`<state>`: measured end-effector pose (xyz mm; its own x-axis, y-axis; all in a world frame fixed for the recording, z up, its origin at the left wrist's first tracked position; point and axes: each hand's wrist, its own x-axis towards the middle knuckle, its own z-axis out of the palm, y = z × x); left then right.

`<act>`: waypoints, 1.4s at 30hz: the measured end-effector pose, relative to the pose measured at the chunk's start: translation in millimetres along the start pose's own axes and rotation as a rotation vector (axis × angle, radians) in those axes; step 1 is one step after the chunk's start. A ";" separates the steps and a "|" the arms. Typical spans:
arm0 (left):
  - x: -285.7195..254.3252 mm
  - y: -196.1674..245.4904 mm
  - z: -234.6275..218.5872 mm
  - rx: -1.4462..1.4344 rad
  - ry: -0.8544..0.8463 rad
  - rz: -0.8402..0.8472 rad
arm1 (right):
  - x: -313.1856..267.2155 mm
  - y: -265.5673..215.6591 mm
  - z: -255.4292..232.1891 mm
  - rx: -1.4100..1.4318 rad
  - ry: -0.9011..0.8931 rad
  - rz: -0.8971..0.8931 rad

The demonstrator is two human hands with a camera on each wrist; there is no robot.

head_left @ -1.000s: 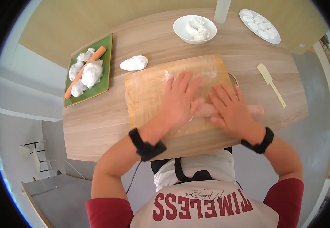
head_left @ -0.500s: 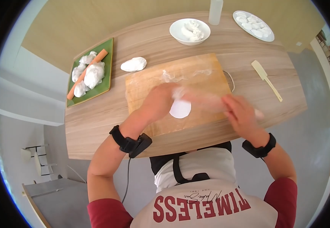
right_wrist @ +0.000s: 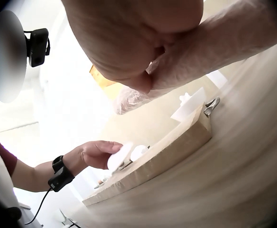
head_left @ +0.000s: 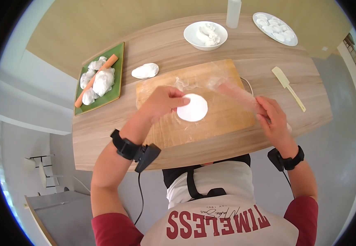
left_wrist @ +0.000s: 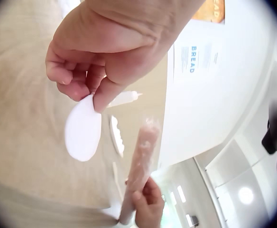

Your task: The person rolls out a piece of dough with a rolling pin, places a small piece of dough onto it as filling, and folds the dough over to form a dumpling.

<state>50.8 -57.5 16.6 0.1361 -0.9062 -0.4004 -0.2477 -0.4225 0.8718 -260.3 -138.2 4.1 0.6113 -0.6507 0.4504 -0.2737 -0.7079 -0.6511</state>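
Observation:
A thin white dough disc (head_left: 192,108) is pinched at its edge between the thumb and fingers of my left hand (head_left: 161,103), above the wooden board (head_left: 227,119). In the left wrist view the disc (left_wrist: 83,130) hangs from the fingertips of my left hand (left_wrist: 107,47). My right hand (head_left: 273,120) grips a rolling pin (head_left: 237,95) wrapped in clear film, held at a slant over the board's right side. The right wrist view has my right hand (right_wrist: 133,38) curled round the wrapped pin (right_wrist: 214,45). Clear film (head_left: 182,84) lies crumpled on the board's far part.
Beyond the board stand a white bowl (head_left: 190,37) of white dough, a bottle (head_left: 233,14) and a plate (head_left: 274,29) of white pieces. A spatula (head_left: 290,91) lies at right. At left are a wrapped lump (head_left: 145,71) and a green tray (head_left: 114,88) with bundles and an orange stick.
Both hands were flat over the pin on the board. The right hand has lifted the pin away to the right, uncovering the disc; the left hand has moved left and picked up the disc.

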 end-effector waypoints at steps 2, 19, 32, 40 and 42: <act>-5.2 -18.7 14.3 0.057 0.124 -0.001 | 1.1 2.5 5.4 -0.050 -0.050 -0.044; 9.7 -15.5 68.8 1.052 0.301 0.572 | 30.4 -8.0 48.5 -0.518 -0.357 -0.325; 37.1 -12.9 54.4 0.829 0.273 0.591 | 56.8 20.4 62.0 -0.596 -0.385 -0.298; -40.8 -27.9 93.2 0.918 0.251 0.625 | -9.1 -27.2 37.7 -0.397 -0.531 -0.268; -35.5 -26.6 91.8 0.933 0.258 0.626 | 2.7 -20.4 41.7 -0.440 -0.518 -0.274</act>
<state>-35.5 -15.9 -18.2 -0.0955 -0.9767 0.1921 -0.9397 0.1521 0.3063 -222.1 -114.0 -6.9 0.9437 -0.2977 0.1442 -0.2664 -0.9424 -0.2020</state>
